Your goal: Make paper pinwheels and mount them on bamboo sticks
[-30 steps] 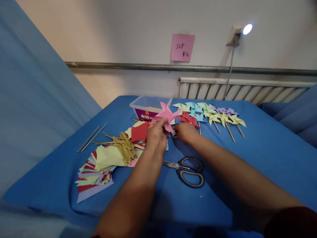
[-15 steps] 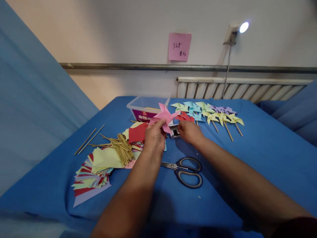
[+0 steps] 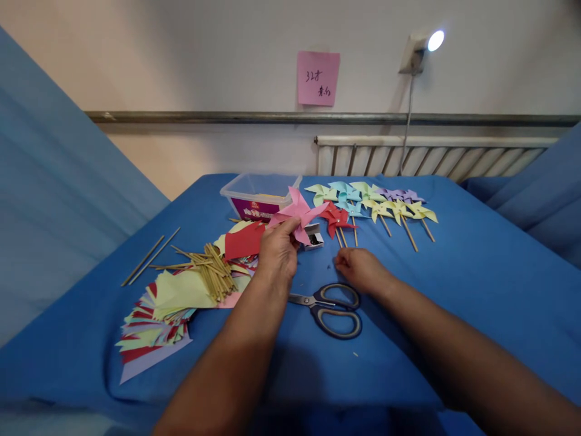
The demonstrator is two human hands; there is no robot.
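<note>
A pink paper pinwheel is pinched in my left hand, held up above the table. My right hand rests low over the blue cloth with its fingers curled together; whatever they pinch is hidden. A few tiny dark bits lie on the cloth by its fingertips. Between the hands stands a small open box with dark little pieces inside. Scissors with dark handles lie just in front of my right hand, blades pointing left and partly behind my left wrist.
Finished pinwheels on sticks lie at the back right. A clear plastic bin stands at the back. To the left are a bundle of thin sticks, fanned coloured paper and two loose sticks. Blue curtains hang at both sides.
My right hand has left the small box and come down to the cloth, nearer me and slightly right. The left hand still holds the pink pinwheel. The view has shifted slightly.
</note>
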